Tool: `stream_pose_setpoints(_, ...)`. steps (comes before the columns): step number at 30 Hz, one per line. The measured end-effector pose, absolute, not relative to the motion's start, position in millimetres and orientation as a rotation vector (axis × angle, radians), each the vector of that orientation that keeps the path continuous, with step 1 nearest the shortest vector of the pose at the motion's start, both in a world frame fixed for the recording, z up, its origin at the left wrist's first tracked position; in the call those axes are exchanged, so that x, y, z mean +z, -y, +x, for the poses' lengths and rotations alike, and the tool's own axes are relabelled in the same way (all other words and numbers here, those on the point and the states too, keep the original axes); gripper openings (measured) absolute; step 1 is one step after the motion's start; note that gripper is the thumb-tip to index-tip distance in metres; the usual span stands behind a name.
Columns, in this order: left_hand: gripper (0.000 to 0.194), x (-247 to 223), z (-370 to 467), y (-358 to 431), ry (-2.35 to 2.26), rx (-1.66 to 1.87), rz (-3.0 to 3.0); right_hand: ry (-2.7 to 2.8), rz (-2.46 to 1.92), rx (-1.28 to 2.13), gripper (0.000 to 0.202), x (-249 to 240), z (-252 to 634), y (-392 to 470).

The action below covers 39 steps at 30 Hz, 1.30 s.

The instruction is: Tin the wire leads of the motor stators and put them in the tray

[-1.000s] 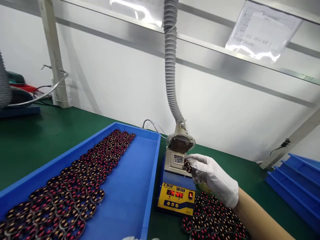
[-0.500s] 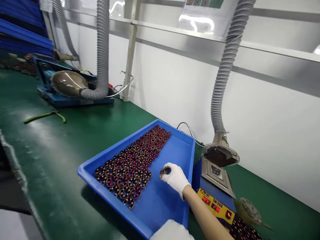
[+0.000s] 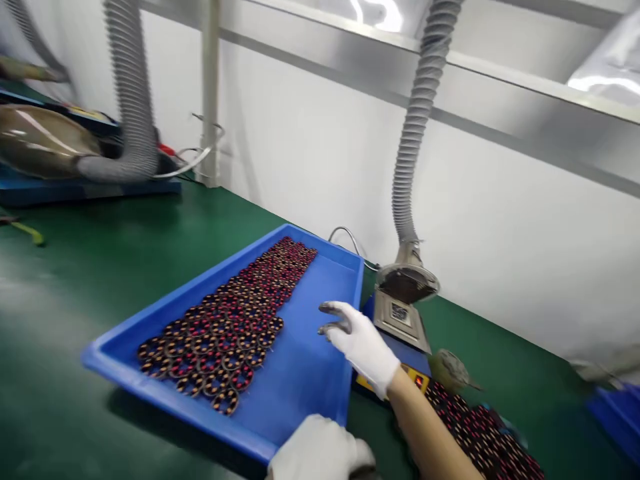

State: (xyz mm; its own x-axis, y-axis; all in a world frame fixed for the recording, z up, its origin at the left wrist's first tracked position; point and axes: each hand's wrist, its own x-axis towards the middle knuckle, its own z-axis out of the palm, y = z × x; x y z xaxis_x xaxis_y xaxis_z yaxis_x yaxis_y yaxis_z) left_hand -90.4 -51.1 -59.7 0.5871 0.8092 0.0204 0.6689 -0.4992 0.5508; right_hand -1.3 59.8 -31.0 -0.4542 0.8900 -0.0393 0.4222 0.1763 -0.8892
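My right hand (image 3: 360, 343), in a white glove with dark fingertips, is over the right side of a blue tray (image 3: 333, 270). Its thumb and fingers are apart and hold nothing. Small dark rings with red and tan dots (image 3: 225, 327) lie packed together along the tray's left side. My left hand (image 3: 320, 453), also gloved, is at the bottom edge of the picture by the tray's near corner. Its fingers look curled, and the frame cuts off their ends, so what they hold is hidden.
Right of the tray stands a blue and yellow device (image 3: 400, 320) under a hood on a grey hose (image 3: 413, 133). More rings (image 3: 475, 427) are heaped beside it on the green table (image 3: 65, 320). Green-handled pliers (image 3: 27, 232) and another hooded device (image 3: 45, 143) are at the left.
The ring my right hand held is gone from its fingers, which have opened. The view has swung right, and more of my left hand and of the ring heap shows.
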Motion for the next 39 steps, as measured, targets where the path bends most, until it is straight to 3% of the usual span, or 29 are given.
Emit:
stream_pose_setpoints(5, 0.012, -64.4, -77.4, 54.4, -1.445, 0.216, 2.411, 1.331, -0.968, 0.97, 0.019, 22.4, 102.4, 27.8)
stream_pose_setpoints(8, 0.027, -74.4, -55.8, 59.7, -1.538, 0.176, 2.458, 1.045, -0.889, 0.825, 0.017, 25.3, 147.2, 64.8)
stream_pose_setpoints(15, 0.051, -91.4, 22.3, 36.5, -1.441, 0.11, 2.737, 1.064, -0.808, 0.851, 0.012, 29.7, 168.7, 86.7)
stream_pose_setpoints(21, 0.033, -102.0, 30.2, 21.4, -1.55, 0.137, 2.822, 1.193, -0.841, 0.877, 0.013, 32.3, 181.4, 83.9)
stream_pose_setpoints(23, 0.031, -85.0, 23.6, 22.2, -1.544, 0.322, 2.869, 1.072, -0.899, 0.825, 0.013, 25.5, 184.3, 73.0)
stream_pose_setpoints(27, 0.021, -29.5, 24.9, 25.6, -1.346, 1.42, 2.849, 0.903, -0.736, 0.974, 0.039, 7.7, 174.0, 42.7)
stream_pose_setpoints(30, 0.022, -3.5, 37.6, 31.0, -1.314, 1.822, 2.71, 0.957, -0.507, 1.182, 0.044, 2.0, 162.0, 30.1)
stream_pose_setpoints(34, 0.04, -3.1, 40.1, 29.2, -1.307, 1.964, 2.557, 0.938, -0.672, 0.99, 0.033, 6.7, 155.4, 35.5)
stream_pose_setpoints(36, 0.047, -8.2, 30.5, 21.6, -1.169, 1.803, 2.751, 0.934, -0.798, 0.932, 0.031, 9.9, 151.9, 40.7)
stream_pose_setpoints(39, 0.04, -13.6, 12.1, 9.0, -0.84, 1.436, 2.964, 0.951, -0.949, 0.924, 0.04, 11.5, 146.5, 44.3)
